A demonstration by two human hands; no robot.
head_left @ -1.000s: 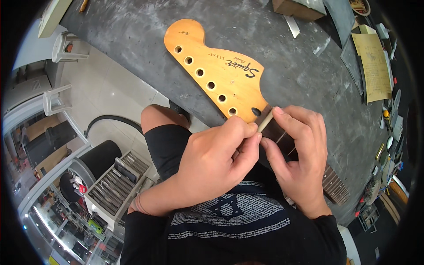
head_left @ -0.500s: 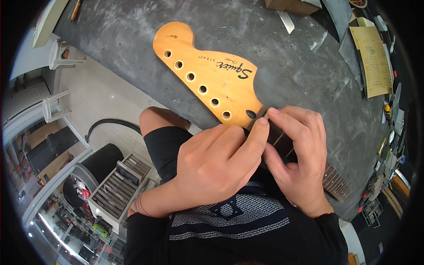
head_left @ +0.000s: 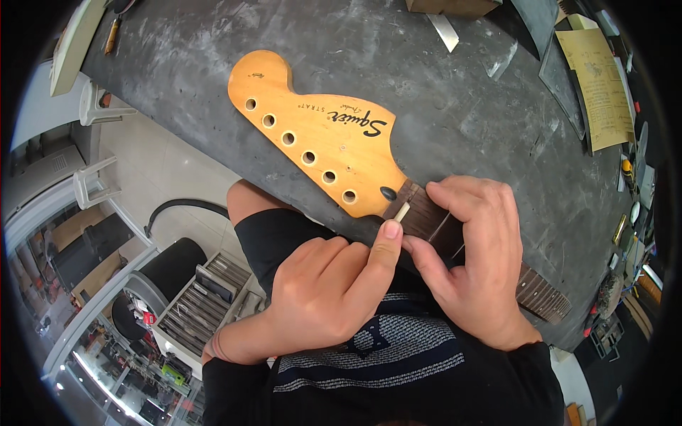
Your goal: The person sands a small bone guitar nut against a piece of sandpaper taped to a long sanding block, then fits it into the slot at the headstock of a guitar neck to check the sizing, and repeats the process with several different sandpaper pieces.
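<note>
A guitar neck [head_left: 334,135] lies across the bench, its amber headstock pointing to the far left with a row of tuner holes along the near edge. Between the thumb and curled fingers of my left hand [head_left: 330,284] is a small cream-coloured nut [head_left: 402,212], held near the nut slot where headstock meets fretboard. My right hand [head_left: 479,248] grips the dark fretboard [head_left: 435,221] just past the slot, thumb on the near edge and fingers on the far one. The frets at the body end [head_left: 543,292] show beyond my right wrist.
The dark grey workbench [head_left: 341,42] carries a yellow envelope-like sheet [head_left: 598,85], a metal blade piece [head_left: 444,32] and a box [head_left: 455,6] at the far side. Various tools crowd the right edge. A tray of files [head_left: 202,298] stands low at the left.
My left hand has drawn back toward me, bringing the cream nut into view. The headstock has shifted slightly left and nearer in the picture. My right hand still grips the neck.
</note>
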